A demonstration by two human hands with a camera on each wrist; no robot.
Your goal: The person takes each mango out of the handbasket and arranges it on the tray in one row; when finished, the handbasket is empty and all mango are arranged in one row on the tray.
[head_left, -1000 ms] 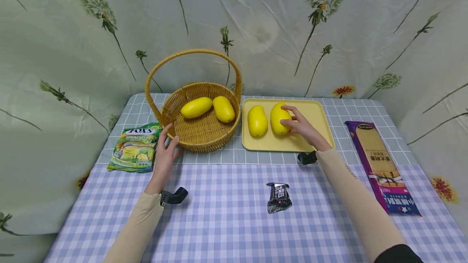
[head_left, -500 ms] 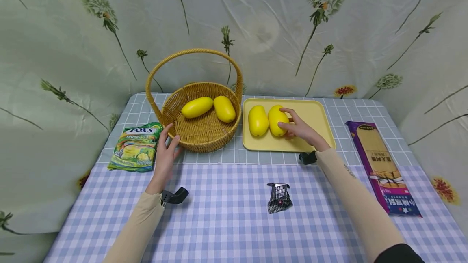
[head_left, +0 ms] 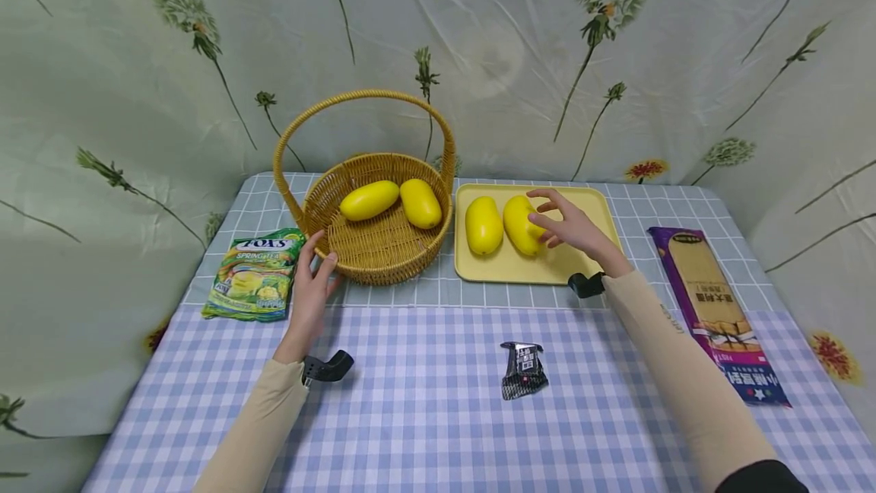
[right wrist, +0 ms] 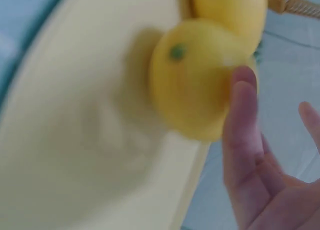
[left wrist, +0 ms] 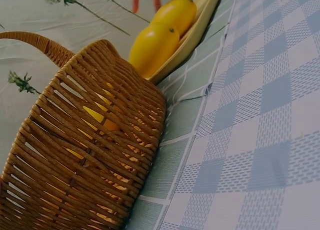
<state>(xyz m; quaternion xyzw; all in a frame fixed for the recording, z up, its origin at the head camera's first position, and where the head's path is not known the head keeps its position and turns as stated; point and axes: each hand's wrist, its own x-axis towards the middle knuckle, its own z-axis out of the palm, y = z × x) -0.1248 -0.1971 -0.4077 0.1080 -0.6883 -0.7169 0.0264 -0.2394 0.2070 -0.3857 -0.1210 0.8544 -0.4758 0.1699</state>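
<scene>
On the yellow tray [head_left: 575,271] lie two yellow mangoes, a left one [head_left: 483,225] and a right one [head_left: 523,227]. My right hand [head_left: 571,227] is at the right mango with fingers spread; in the right wrist view its thumb [right wrist: 244,115] overlaps the blurred mango [right wrist: 187,89], and I cannot tell whether they touch. Two more mangoes [head_left: 369,201] [head_left: 420,204] lie inside the wicker basket [head_left: 372,274]. My left hand [head_left: 311,299] rests against the basket's near left side, fingers fairly straight. The left wrist view shows the basket wall [left wrist: 85,140] but not that hand's fingers.
Left of the basket lies a green candy bag [head_left: 255,277]. A small black packet [head_left: 524,371] is on the checked cloth in front. On the right lies a long purple pasta pack [head_left: 715,314]. The basket's tall handle [head_left: 363,95] arches above it; a floral curtain hangs behind.
My right hand has shifted the right mango slightly left on the tray, then loosened its fingers and drawn back to the right. The left hand and basket have stayed put.
</scene>
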